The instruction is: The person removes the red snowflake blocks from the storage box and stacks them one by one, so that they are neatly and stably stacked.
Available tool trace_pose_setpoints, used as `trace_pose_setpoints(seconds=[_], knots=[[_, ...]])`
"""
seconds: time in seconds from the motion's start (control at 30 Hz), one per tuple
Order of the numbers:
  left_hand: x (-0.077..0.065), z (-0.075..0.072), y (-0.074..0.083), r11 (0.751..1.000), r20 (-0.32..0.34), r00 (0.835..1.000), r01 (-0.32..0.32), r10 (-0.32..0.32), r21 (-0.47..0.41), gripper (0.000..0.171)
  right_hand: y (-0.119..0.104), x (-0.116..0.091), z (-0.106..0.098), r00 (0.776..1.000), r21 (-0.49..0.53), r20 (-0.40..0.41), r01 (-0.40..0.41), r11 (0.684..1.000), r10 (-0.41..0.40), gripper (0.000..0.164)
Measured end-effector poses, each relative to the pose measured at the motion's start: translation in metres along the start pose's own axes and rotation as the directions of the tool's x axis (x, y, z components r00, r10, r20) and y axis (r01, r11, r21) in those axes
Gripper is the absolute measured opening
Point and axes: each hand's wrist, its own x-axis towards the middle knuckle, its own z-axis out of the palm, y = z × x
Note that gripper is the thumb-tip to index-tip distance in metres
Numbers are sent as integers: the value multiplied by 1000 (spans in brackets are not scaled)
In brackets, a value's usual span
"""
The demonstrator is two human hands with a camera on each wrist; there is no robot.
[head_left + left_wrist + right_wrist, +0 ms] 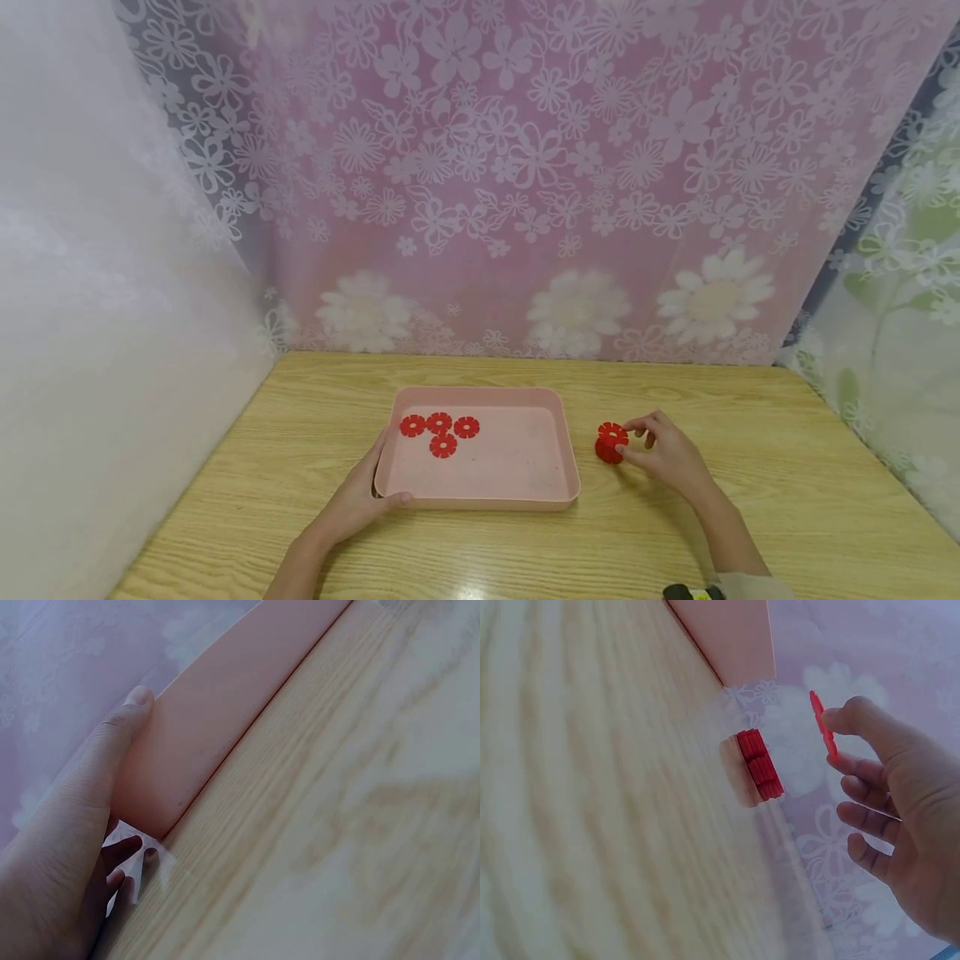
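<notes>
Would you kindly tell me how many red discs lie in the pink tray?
4: a left disc, middle disc and right disc roughly in a row, with a near disc just nearer than the middle one.

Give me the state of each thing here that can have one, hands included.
Tray: upright, resting on the table.
Four red discs: lying flat in the tray.
Red disc stack: standing on the table, beside the tray.
Single red disc: pinched, apart from the stack.
Left hand: gripping a tray corner.
Right hand: pinching the single red disc.
</notes>
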Motion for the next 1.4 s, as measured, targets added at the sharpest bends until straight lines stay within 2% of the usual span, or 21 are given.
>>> trace_pose_setpoints(seconds=[0.2,0.5,0.9,1.4], knots=[[-1,0,3,1000,-1,1000,30,-30,-5,103,9,-1,7,1000,-16,-4,13,1000,-13,30],[-1,0,3,1000,-8,1000,24,-24,8,103,12,-3,10,1000,-27,3,6,1000,-5,31],[1,0,2,1000,-5,1000,5,-5,-16,102,16,-3,14,1000,-35,6,4,999,-4,31],[0,0,3,1000,-8,1000,26,-27,-1,104,20,-3,18,1000,-26,10,-1,1000,1,33]])
